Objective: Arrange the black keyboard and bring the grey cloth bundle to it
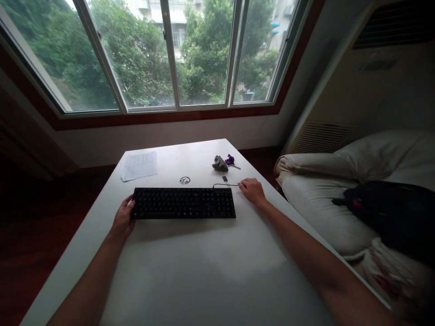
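Note:
A black keyboard [183,203] lies across the white table, its long side toward me. My left hand [123,216] grips its left end, thumb on top and fingers at the edge. From the keyboard's back edge a thin black cable [224,184] runs right to my right hand [252,191]. The fingers of that hand are closed around the cable near the table's right side; the cable's far end is hidden in the hand. Just behind the cable sits a small dark piece [224,179], too small to name.
Behind the keyboard lie a round dark-and-white disc [185,180], a crumpled grey object [219,163] and a purple object with a pale stick [230,159]. Printed paper [139,165] rests at the table's [190,267] far left. A beige sofa [316,203] with a black bag [390,217] stands right.

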The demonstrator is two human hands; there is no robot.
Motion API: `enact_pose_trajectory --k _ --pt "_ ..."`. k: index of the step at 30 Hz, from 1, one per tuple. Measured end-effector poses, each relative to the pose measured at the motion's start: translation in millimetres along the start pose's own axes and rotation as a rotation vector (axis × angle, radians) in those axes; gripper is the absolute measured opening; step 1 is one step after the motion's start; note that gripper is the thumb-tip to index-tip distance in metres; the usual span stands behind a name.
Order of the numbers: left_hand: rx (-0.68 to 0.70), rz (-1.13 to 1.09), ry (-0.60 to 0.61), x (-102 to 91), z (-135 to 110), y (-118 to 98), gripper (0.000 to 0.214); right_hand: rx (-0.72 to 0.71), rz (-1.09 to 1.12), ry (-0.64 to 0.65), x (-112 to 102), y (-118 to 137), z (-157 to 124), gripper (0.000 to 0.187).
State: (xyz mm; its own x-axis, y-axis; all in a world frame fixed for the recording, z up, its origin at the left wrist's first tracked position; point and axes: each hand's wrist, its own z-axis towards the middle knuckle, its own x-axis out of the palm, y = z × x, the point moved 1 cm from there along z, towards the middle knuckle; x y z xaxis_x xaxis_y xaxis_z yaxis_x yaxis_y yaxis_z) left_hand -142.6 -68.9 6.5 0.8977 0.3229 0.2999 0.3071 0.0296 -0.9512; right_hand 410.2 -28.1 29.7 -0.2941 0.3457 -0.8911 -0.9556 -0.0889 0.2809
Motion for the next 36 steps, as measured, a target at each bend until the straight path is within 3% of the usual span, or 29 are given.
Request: enact_pose_trajectory --k 3,8,13,17,22,27,32,36 --pt "0.02 0.003 -0.035 -6.0 4.1 -1.3 0.045 -0.016 -0.008 0.082 2.1 2.0 -6.5 0.042" --pt "0.018 0.009 -0.099 -19.5 13.1 -3.8 0.042 -0.105 0.398 0.327 6.9 25.5 -18.0 0.038" --pt "0.014 0.038 -0.119 -22.1 17.3 -3.4 0.041 0.004 0.266 0.137 19.7 31.2 17.1 0.028" --pt "0.041 0.073 -0.168 -27.7 22.2 2.1 0.04 0.096 0.098 0.115 41.7 32.8 45.8 0.03" --pt "0.162 0.166 -0.259 -34.0 23.4 11.7 0.042 0.126 -0.034 0.103 61.6 38.2 59.1 0.025" --pt "0.238 0.397 -0.373 -27.1 13.8 10.9 0.045 0.152 -0.027 0.088 64.4 36.4 63.7 0.019" --pt "0.27 0.755 -0.36 -24.1 10.8 5.4 0.036 0.201 0.164 0.135 64.6 25.6 61.1 0.017" --pt "0.404 1.091 -0.307 -23.1 12.5 8.1 0.041 0.196 0.341 0.017 62.8 22.6 53.8 0.023"
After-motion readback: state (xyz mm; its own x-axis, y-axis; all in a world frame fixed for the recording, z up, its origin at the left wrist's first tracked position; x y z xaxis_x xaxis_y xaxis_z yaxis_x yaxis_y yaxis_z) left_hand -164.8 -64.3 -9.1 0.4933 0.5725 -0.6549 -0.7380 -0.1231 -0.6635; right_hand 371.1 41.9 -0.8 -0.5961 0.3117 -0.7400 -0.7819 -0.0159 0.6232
